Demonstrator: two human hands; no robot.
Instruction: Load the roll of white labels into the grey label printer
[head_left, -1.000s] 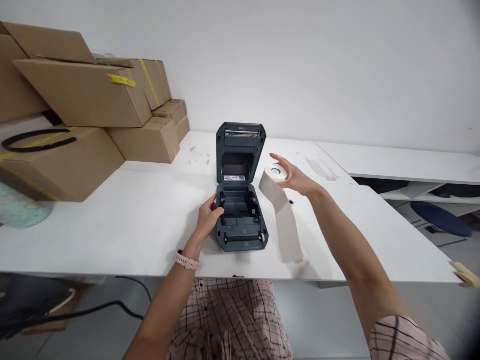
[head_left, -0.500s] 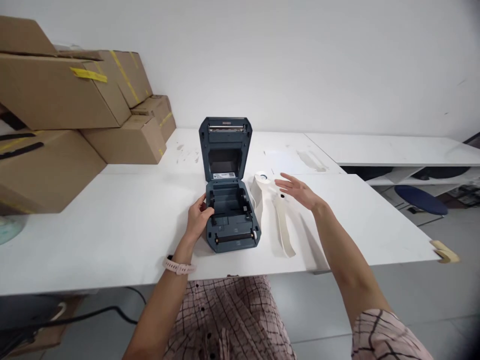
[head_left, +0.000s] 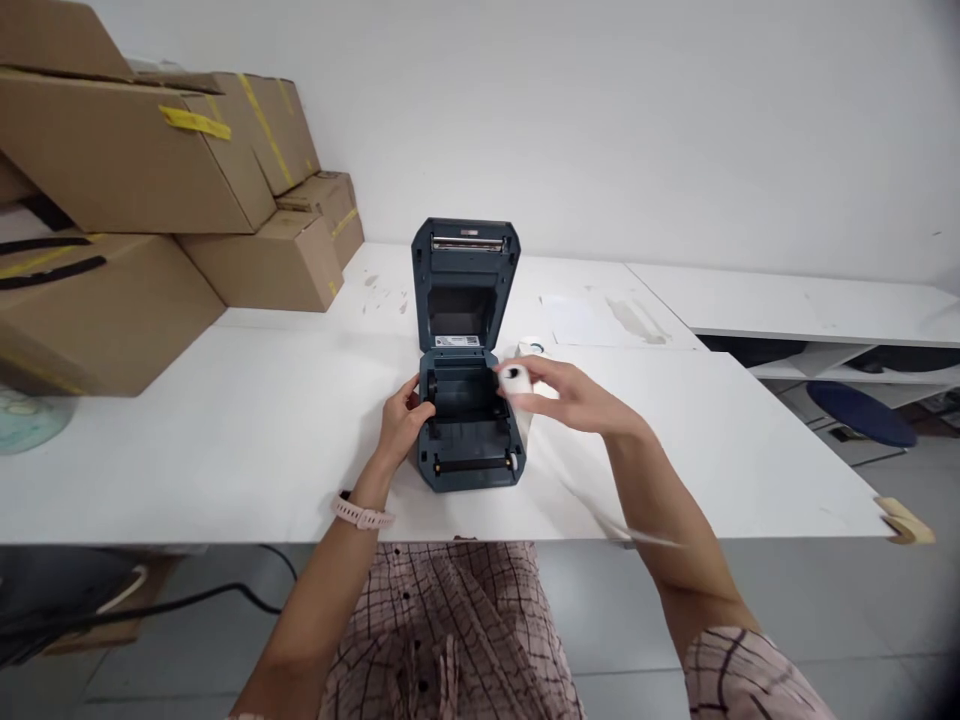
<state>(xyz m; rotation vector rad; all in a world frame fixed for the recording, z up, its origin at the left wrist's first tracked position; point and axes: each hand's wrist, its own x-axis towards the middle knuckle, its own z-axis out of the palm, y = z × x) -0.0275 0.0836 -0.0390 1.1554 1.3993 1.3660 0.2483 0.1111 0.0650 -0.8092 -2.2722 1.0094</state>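
A dark blue-grey label printer (head_left: pixel 471 431) stands on the white table with its lid (head_left: pixel 463 265) tipped up and back. My left hand (head_left: pixel 403 420) grips the left edge of its base, thumb over the rim near the inner bay. Between the thumb and fingers of my right hand (head_left: pixel 574 395) is a small white paper roll (head_left: pixel 514 381), held at the right side of the open bay. A loose paper strip trails from the roll below my right forearm, blurred by motion. Behind my right hand, a second white roll (head_left: pixel 531 349) is partly hidden.
Cardboard boxes (head_left: pixel 135 150) are stacked at the left of the table (head_left: pixel 315 440). A white sheet (head_left: pixel 574 320) lies on the tabletop near the wall. At the right are a low shelf (head_left: pixel 832 357) and a blue stool (head_left: pixel 861 412).
My right hand was open above the white rolls. It has closed on one roll and moved left to the printer, with the strip swinging. My left hand stays on the printer.
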